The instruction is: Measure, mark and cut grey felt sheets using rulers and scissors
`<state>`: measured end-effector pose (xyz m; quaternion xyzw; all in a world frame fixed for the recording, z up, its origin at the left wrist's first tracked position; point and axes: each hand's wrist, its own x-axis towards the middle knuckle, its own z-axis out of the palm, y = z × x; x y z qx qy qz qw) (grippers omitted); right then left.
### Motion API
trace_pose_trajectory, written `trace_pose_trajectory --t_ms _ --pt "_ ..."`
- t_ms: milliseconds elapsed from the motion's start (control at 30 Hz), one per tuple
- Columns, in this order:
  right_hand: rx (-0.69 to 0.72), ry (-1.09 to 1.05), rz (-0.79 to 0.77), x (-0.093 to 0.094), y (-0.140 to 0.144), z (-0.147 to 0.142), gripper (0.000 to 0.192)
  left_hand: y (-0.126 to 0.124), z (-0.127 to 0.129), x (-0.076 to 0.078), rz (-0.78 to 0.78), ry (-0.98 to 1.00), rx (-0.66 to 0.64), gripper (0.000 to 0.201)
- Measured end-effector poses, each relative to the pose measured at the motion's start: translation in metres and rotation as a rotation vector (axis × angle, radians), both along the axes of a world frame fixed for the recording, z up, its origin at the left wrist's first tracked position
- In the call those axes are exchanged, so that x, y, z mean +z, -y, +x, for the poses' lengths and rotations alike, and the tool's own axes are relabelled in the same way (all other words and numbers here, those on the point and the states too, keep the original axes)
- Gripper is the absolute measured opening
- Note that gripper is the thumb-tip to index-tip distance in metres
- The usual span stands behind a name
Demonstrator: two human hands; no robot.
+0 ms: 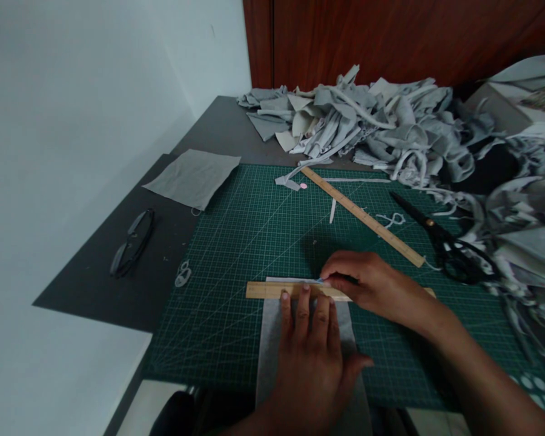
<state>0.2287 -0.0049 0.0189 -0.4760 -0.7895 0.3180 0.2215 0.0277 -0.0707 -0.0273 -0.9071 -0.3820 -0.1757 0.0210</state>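
Head: 2 hands (pixel 311 357) (pixel 367 281), 2 rulers (pixel 272 290) (pixel 363 215)

grey table (pixel 95 284) under green mat (pixel 227 248), glasses (pixel 132 242), fabric scraps (pixel 345 118)

My cutting mat (pixel 236 242), green with a pale fine grid; my near ruler (pixel 258 290), tan; my near cloth (pixel 269 342), pale grey; my scissors (pixel 437 234), black.

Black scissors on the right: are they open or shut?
Shut: the scissors' blades lie together as one tapering shape, with no gap visible between them.
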Motion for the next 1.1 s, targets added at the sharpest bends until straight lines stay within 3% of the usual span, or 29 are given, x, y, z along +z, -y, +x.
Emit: trace_pose_trajectory --t_ms 333,1100 --pt "0.088 -0.032 0.020 0.0045 0.0009 -0.0015 0.024 0.0011 0.0013 0.0020 0.044 0.014 0.034 0.079" --pt "0.032 0.043 0.063 0.0018 0.0005 -0.0041 0.021 0.0012 0.0031 0.0016 0.046 0.019 0.051 0.082"
